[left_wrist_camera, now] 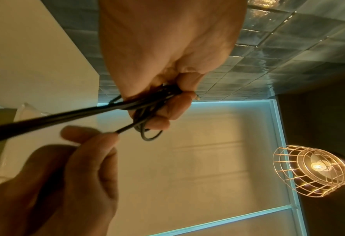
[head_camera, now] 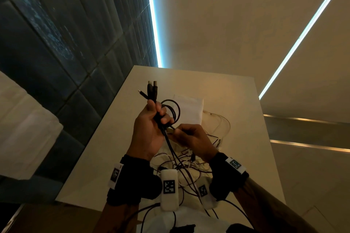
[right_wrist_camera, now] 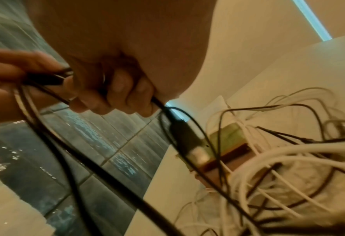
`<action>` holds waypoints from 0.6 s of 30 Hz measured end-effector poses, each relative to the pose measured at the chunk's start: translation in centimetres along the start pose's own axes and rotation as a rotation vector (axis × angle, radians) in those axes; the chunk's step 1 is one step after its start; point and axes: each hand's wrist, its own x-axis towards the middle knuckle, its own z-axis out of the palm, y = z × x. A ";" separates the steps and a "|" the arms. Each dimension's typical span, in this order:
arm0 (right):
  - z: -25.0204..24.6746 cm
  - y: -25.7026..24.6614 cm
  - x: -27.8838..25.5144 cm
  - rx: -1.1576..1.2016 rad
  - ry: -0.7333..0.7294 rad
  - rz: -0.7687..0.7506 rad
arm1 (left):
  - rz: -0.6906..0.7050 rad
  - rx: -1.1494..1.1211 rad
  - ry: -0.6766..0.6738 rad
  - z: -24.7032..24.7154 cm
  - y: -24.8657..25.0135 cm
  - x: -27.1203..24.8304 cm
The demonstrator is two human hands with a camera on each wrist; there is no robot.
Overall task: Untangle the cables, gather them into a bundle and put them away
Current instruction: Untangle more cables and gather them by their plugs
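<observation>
So both hands are up above the white table [head_camera: 236,104] with cables in them. The left hand [head_camera: 149,128] is closed in a fist around a bunch of black cables [head_camera: 171,147], gripping them upright so three plug ends [head_camera: 152,89] poke out above the thumb, and a couple of loops [head_camera: 173,108] hang off the finger side. From the bottom of that fist the strands run down toward the table. The right hand [head_camera: 191,140] sits just beside it, a bit lower and nearer the body, fingers curled and pinching one black strand that leads straight over into the left fist. In the right wrist view a dark USB plug [right_wrist_camera: 187,140] dangles from below those curled fingers. Underneath both hands, on the table, the rest of the mess is a tangle of white and dark cables [head_camera: 191,164], still knotted together. Further back lies a white bag [head_camera: 191,106].
</observation>
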 end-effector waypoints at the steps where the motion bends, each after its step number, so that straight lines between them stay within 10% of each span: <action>1: -0.2 0.5 -0.1 -0.008 0.009 0.018 | 0.003 0.002 -0.017 0.0 0.1 0.0; 18: -1.0 4.7 -0.4 -0.025 0.012 0.163 | 0.025 -0.013 0.041 -1.1 0.2 0.5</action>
